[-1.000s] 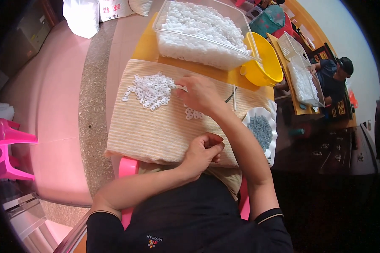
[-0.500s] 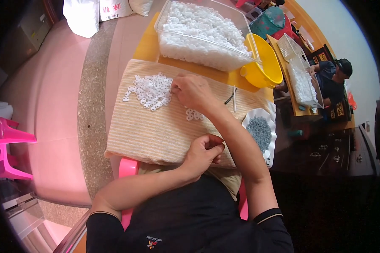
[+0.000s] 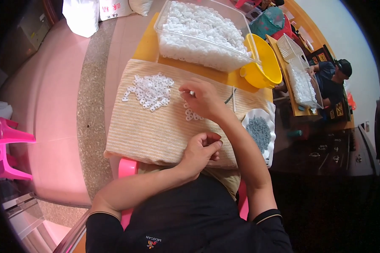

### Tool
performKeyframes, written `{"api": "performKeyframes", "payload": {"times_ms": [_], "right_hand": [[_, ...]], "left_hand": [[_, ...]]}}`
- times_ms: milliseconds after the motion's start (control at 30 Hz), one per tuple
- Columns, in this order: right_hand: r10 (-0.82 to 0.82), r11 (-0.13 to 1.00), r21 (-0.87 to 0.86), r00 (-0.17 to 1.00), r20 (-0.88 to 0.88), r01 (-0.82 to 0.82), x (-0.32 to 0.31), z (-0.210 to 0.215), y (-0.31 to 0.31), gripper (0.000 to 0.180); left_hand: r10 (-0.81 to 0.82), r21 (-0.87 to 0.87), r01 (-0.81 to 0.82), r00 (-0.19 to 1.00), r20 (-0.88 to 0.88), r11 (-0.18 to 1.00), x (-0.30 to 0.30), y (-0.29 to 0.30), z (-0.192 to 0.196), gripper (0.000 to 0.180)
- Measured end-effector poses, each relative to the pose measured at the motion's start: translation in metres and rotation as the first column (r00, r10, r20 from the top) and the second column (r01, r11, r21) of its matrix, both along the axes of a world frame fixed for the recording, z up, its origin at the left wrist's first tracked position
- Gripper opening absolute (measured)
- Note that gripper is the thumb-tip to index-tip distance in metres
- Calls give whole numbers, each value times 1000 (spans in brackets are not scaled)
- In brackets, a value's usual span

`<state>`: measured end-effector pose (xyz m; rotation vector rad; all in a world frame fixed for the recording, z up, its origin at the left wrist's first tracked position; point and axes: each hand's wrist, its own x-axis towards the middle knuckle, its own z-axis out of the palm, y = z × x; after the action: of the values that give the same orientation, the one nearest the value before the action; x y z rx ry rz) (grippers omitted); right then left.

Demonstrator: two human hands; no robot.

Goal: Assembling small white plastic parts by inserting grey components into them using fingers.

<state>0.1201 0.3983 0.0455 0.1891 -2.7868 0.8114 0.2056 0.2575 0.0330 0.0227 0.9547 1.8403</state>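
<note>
A loose pile of small white plastic pieces with holes (image 3: 152,92) lies on the striped cloth (image 3: 143,135). My right hand (image 3: 202,99) is just right of the pile, thumb and fingers closed on what looks like one small white plastic piece (image 3: 182,92). Partly hidden beneath that hand are several similar pieces set close together (image 3: 193,117). Nearer my body, my left hand (image 3: 202,152) hovers over the cloth, thumb pressed to its curled fingers; whatever is in them is too small to make out.
Behind the cloth stands a clear bin (image 3: 198,55) full of white pieces, beside a yellow basin (image 3: 264,63). On the right are a scalloped dish (image 3: 271,122) of small grey parts and a thin white stick (image 3: 234,99). Another person (image 3: 331,80) sits far right.
My right hand has come away from the pile, to the right and slightly nearer, over the set-out pieces. My left hand has barely shifted.
</note>
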Motion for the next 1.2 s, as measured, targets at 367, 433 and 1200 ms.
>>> {"api": "performKeyframes", "payload": {"times_ms": [367,433,1200], "right_hand": [[-55,776,-596,963,263,207,115,44,4,10],[-53,790,-597,987,154,135,128,33,10,11],[-179,443,-830,941,287,338,174,13,5,20]], "left_hand": [[189,42,-190,981,35,981,-11,0,6,22],[150,53,-153,988,47,987,-9,-2,5,20],[-85,135,83,996,6,987,-2,-2,8,20]]}}
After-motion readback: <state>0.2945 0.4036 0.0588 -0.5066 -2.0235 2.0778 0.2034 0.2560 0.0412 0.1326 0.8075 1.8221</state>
